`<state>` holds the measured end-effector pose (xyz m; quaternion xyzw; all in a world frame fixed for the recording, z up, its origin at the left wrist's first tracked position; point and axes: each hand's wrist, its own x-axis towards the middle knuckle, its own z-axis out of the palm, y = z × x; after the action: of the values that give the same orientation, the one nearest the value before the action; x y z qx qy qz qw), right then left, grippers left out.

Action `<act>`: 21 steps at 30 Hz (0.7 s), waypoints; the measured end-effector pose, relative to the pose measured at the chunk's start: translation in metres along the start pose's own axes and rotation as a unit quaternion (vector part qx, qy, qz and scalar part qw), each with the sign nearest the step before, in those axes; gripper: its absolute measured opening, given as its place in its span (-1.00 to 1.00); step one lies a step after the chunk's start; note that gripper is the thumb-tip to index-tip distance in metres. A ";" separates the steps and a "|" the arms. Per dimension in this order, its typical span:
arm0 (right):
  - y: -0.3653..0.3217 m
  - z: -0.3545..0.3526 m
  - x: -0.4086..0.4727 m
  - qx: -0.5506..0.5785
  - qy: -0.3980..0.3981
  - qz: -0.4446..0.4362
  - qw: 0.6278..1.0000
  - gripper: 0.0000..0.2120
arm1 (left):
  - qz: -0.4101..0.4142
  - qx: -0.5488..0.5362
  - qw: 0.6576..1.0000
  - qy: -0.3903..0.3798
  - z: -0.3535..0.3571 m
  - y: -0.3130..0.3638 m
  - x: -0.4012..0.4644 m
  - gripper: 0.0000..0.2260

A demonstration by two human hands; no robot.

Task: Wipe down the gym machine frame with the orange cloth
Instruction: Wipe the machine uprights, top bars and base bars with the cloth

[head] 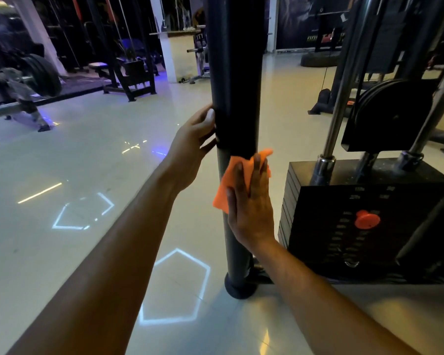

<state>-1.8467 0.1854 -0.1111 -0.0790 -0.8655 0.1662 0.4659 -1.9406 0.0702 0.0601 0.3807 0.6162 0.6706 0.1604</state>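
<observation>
A dark upright post of the gym machine frame (pixel 235 73) rises from a round foot on the floor in the middle of the view. My right hand (pixel 250 201) presses the orange cloth (pixel 226 185) flat against the thinner lower part of the post, fingers pointing up. The cloth sits just below the thicker black sleeve. My left hand (pixel 192 147) grips the left side of that sleeve a little higher, fingers wrapped around the back and hidden.
A black weight stack (pixel 318 221) with an orange selector pin (pixel 367 219) stands close to the right of the post, with chrome guide rods (pixel 336 119) and a pulley above. Other machines and a loaded barbell (pixel 41 73) stand at the far left. The pale floor reflects light shapes.
</observation>
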 end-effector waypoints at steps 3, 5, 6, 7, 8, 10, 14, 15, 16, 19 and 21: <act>0.004 0.019 -0.038 0.026 -0.005 0.048 0.998 -0.27 | -0.033 0.018 0.999 0.002 0.004 -0.025 -0.008 -0.69; -0.005 0.021 -0.033 0.053 0.015 0.065 0.996 -0.21 | -0.034 0.018 0.999 0.009 0.004 -0.036 -0.012 -0.69; -0.009 0.021 -0.023 0.058 0.029 0.064 0.996 -0.20 | -0.027 0.024 0.999 0.009 0.004 -0.038 -0.012 -0.66; -0.011 0.020 -0.010 0.056 0.041 0.059 0.996 -0.22 | -0.019 0.032 0.999 0.007 0.004 -0.039 -0.012 -0.63; -0.011 0.020 0.000 0.050 0.050 0.052 0.996 -0.23 | -0.010 0.039 0.999 0.006 0.004 -0.040 -0.012 -0.62; -0.004 0.025 0.005 0.036 0.060 0.041 0.997 -0.22 | -0.002 0.048 0.999 0.011 0.004 -0.047 -0.016 -0.62; 0.012 0.044 -0.040 0.020 0.031 0.031 0.999 -0.24 | -0.052 0.041 0.998 0.023 0.003 -0.086 -0.034 -0.63; 0.013 0.048 -0.052 0.023 0.021 0.041 0.999 -0.24 | -0.073 0.040 0.996 0.021 0.003 -0.094 -0.038 -0.63; 0.012 0.051 -0.059 0.025 0.016 0.051 0.998 -0.23 | -0.087 0.033 0.995 0.020 0.004 -0.098 -0.043 -0.63; 0.007 0.050 -0.045 0.021 0.031 0.052 0.998 -0.16 | -0.087 0.025 0.996 0.012 0.004 -0.104 -0.046 -0.62; 0.007 0.048 -0.031 0.027 0.046 0.044 0.998 -0.20 | -0.079 0.029 0.996 0.008 0.004 -0.108 -0.045 -0.61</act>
<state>-1.8695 0.1726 -0.1620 -0.1122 -0.8340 0.2058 0.4994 -1.9358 0.0631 -0.0564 0.3303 0.6648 0.6406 0.1966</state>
